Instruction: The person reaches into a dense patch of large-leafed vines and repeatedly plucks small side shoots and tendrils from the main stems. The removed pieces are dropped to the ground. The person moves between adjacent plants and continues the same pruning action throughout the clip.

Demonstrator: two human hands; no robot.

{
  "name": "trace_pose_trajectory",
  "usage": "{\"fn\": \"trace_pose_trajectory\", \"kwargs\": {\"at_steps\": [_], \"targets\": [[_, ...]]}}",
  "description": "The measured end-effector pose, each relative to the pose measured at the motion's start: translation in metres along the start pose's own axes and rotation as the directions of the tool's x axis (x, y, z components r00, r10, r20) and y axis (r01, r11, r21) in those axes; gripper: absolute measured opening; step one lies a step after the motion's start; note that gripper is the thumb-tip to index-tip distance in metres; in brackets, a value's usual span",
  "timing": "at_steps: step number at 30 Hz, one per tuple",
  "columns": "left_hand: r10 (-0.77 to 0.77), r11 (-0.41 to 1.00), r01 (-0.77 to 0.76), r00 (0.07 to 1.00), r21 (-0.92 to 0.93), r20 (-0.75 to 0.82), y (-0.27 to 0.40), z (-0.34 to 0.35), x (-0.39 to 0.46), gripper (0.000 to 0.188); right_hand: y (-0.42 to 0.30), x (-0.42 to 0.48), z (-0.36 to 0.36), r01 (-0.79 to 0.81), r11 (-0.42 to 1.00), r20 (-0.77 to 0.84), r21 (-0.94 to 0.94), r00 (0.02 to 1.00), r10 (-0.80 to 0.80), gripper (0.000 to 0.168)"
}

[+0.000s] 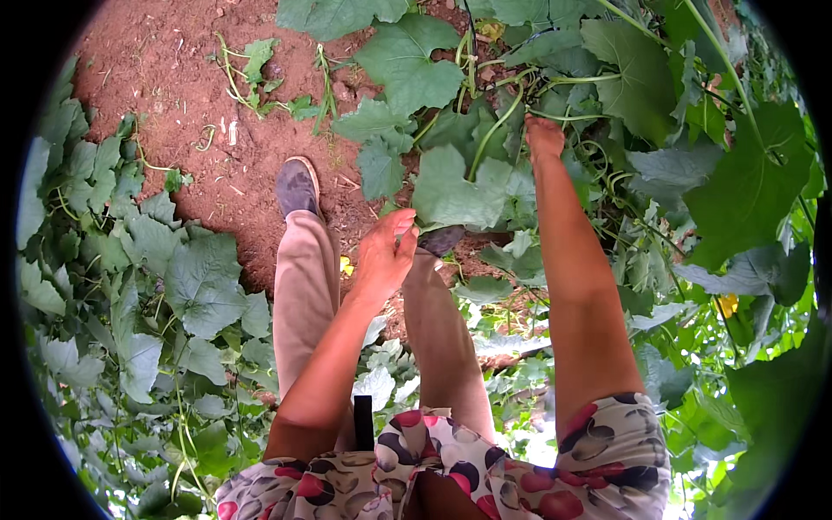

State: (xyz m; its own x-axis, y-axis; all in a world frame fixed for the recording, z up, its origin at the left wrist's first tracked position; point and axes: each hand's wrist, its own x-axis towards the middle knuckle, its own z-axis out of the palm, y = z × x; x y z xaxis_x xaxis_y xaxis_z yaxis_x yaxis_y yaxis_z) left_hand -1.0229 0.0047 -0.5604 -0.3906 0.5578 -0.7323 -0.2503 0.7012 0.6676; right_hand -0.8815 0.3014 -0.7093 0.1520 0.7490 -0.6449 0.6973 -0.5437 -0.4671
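Observation:
My right hand point(545, 138) reaches in among the vine stems point(530, 84) at the upper right, its fingers curled at a thin green stem. Leaves partly hide what lies beyond the fingertips. Beside the lower edge of a broad lobed leaf point(461, 185), my left hand point(389, 252) is half curled, thumb and fingertips near each other. Whether anything thin is between them I cannot tell. Under that leaf shows the tip of my right shoe point(442, 240).
My left shoe point(299, 185) stands on reddish bare soil point(156, 71). Cut vine pieces point(244, 75) lie on the ground ahead. Dense leafy vines point(201, 286) grow on the left, and tall foliage point(747, 182) rises close on the right. A dark thin line point(471, 32) hangs near the stems.

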Motion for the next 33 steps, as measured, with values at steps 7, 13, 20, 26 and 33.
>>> {"fn": "trace_pose_trajectory", "kwargs": {"at_steps": [7,13,20,26,33], "targets": [[-0.008,0.984,0.011,1.000,-0.179,0.019,0.025,0.006,0.006,0.028,-0.036,0.004,-0.010,-0.392,0.909,0.487,0.138,0.827,0.283,0.011],[-0.051,0.972,0.061,0.997,-0.226,0.051,0.018,0.016,0.011,0.029,-0.026,-0.013,-0.018,-0.496,0.796,0.545,0.347,0.798,0.259,0.008],[-0.076,0.964,0.085,0.996,-0.253,0.047,0.021,0.012,0.014,0.030,-0.052,-0.024,-0.023,-0.495,0.753,0.356,0.434,0.862,0.361,0.009],[-0.077,0.952,0.091,0.995,-0.291,0.060,0.021,0.007,0.012,0.029,-0.073,-0.034,-0.014,-0.312,0.869,0.176,0.384,0.949,0.263,0.018],[-0.060,0.955,0.074,0.997,-0.288,0.057,0.023,0.002,0.014,0.029,-0.043,-0.037,-0.019,-0.141,0.935,0.097,0.324,0.989,0.115,0.015]]}}
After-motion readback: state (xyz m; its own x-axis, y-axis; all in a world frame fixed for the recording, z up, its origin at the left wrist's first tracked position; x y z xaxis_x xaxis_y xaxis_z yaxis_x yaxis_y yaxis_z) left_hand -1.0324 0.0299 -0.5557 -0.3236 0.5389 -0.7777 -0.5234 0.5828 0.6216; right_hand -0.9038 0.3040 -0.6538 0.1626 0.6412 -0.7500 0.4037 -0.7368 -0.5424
